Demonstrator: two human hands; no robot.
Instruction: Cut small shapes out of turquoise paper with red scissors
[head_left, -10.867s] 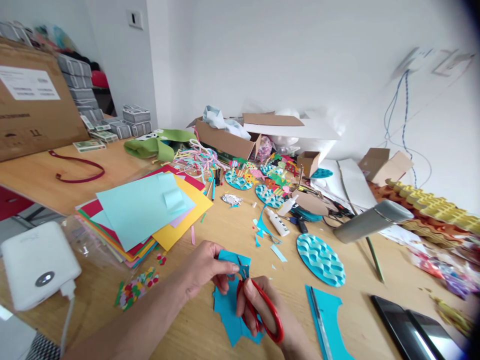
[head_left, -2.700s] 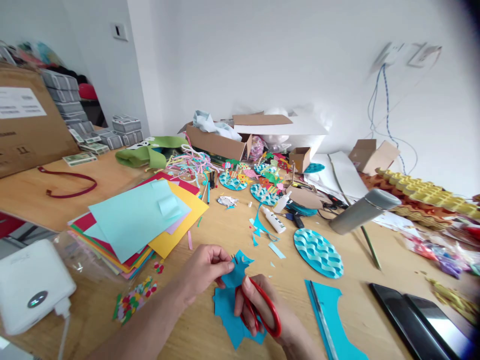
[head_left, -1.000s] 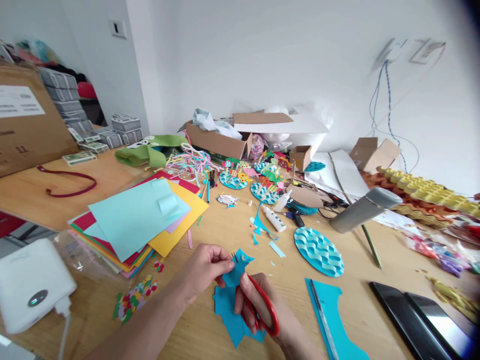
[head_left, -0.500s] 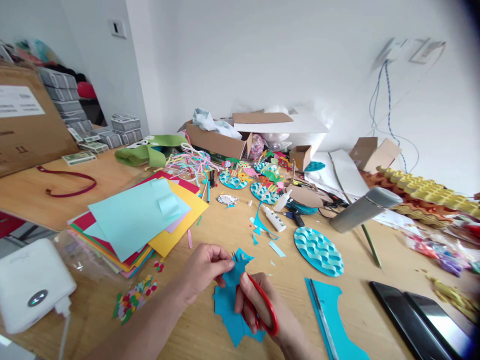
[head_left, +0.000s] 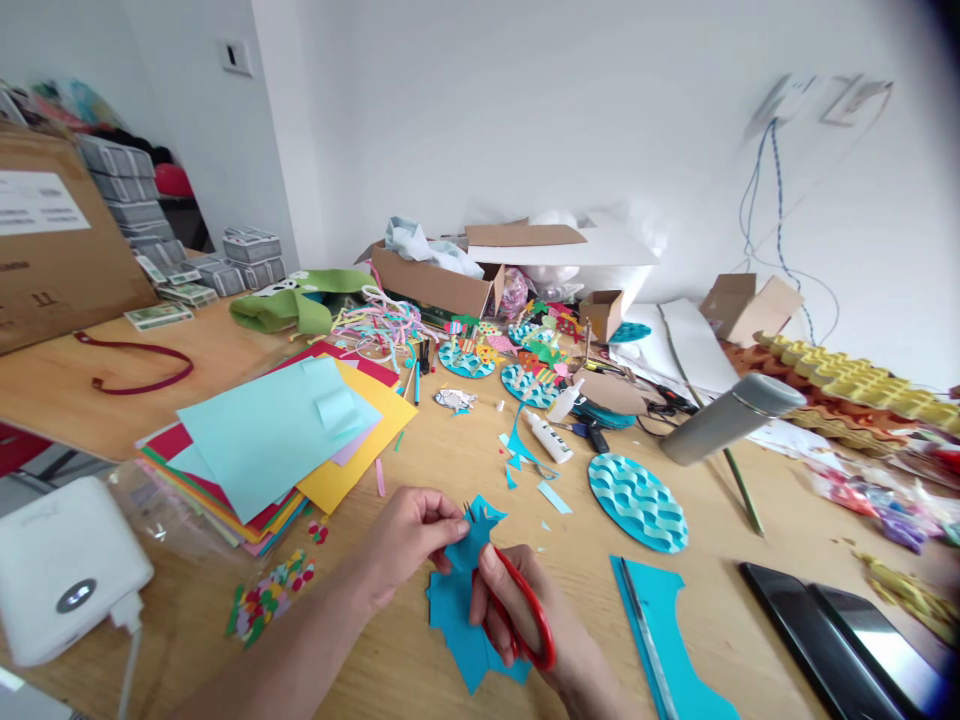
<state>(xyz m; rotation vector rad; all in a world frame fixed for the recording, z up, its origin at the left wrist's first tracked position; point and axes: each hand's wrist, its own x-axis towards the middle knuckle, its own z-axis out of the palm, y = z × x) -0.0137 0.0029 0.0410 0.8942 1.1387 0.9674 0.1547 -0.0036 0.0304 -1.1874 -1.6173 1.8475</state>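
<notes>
At the front middle of the table, my left hand (head_left: 416, 535) pinches a small piece of blue paper (head_left: 469, 548) between thumb and fingers. My right hand (head_left: 525, 600) is closed around the red handles of a pair of scissors (head_left: 541, 622). The scissor blades are mostly hidden behind my fingers and the paper. Below both hands, a larger jagged blue paper piece (head_left: 457, 635) lies on the table. To the right is another blue paper offcut (head_left: 675, 640) with a thin pencil-like stick on it. An oval blue disc with wavy paper strips (head_left: 637, 502) sits beyond my right hand.
Stacked coloured paper (head_left: 262, 440) and a white power bank (head_left: 71, 575) are on the left. A glue bottle (head_left: 549, 438) and blue scraps lie ahead. A grey thermos (head_left: 727, 420) and black phones (head_left: 847, 640) occupy the right. Boxes (head_left: 435, 280) stand along the wall.
</notes>
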